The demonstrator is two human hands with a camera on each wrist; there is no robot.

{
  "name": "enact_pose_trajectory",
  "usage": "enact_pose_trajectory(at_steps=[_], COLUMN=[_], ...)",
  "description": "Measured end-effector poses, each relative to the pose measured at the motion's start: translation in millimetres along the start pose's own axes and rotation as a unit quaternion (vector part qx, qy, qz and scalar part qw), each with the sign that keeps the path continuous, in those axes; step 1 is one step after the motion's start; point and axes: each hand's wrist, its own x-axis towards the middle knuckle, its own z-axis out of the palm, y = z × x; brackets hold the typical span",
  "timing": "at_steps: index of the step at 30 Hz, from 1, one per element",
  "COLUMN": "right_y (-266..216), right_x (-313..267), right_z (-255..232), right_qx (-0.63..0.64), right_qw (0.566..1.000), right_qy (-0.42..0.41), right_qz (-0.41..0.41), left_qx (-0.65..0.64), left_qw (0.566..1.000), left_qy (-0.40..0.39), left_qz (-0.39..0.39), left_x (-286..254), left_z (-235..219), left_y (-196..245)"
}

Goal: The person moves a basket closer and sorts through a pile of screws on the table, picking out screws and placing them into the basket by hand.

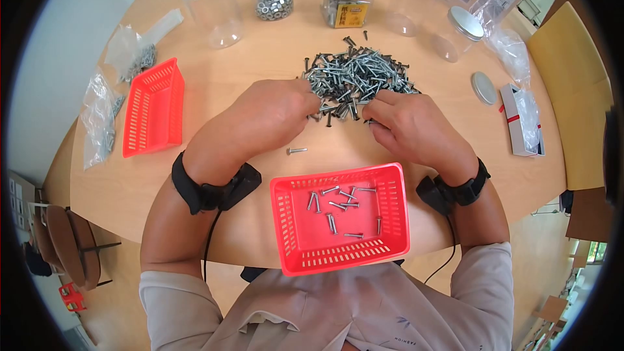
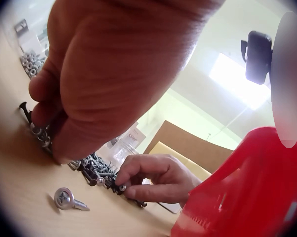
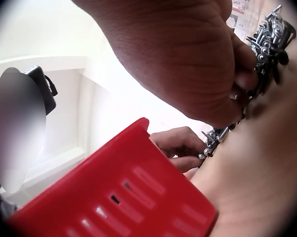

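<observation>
A heap of silver and black screws (image 1: pixel 361 73) lies on the table between both hands. My left hand (image 1: pixel 276 112) reaches into its left edge with bent fingers; its fingertips are among the screws, and I cannot tell whether they hold one. At the front right edge, my right hand (image 1: pixel 413 123) pinches a screw (image 2: pixel 122 187) between thumb and finger. A loose silver screw (image 1: pixel 297 150) lies below my left hand. Nearest my body, a red basket (image 1: pixel 278 221) contains several silver screws (image 1: pixel 331 223), spread over its bottom.
Another red basket (image 1: pixel 153 107) stands at left, beside plastic bags of hardware (image 1: pixel 97 120). Along the back are clear jars (image 1: pixel 211 10), a jar of nuts (image 1: pixel 273 1) and a gold-lidded jar (image 1: pixel 348 0). A silver lid (image 1: pixel 483 88) and white box (image 1: pixel 522 120) lie at right.
</observation>
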Motion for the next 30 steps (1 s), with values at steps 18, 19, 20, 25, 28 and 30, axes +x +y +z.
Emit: enact_pose_trajectory(at_steps=[18,19,20,25,28,30], right_y=[-0.8,-0.6,-0.4,-0.4,-1.0,-1.4], right_x=[0.4,0.3,0.4,0.5,0.7,0.4], right_z=[0.0,-0.2,0.1,1.9,3.1,3.2], right_qx=[0.007,0.012,0.012,0.003,0.004,0.006], right_qw=[1.0,1.0,1.0,1.0,1.0,1.0], right_qy=[-0.012,-0.009,-0.009,0.008,0.009,0.01], right_qz=[0.002,-0.001,0.0,-0.01,-0.008,-0.008], left_qx=[-0.033,-0.047,-0.061,-0.066,-0.062,-0.058], left_qw=[0.999,0.998,0.997,0.997,0.998,0.998], left_qy=[-0.035,-0.036,-0.038,-0.025,-0.018,-0.011], left_qz=[0.02,0.024,0.029,0.03,0.027,0.024], left_x=[0.0,0.1,0.2,0.8,-0.1,-0.8], left_z=[-3.1,-3.2,-3.1,-2.3,1.8,4.6], left_y=[14.0,15.0,15.7,17.5,17.6,16.8])
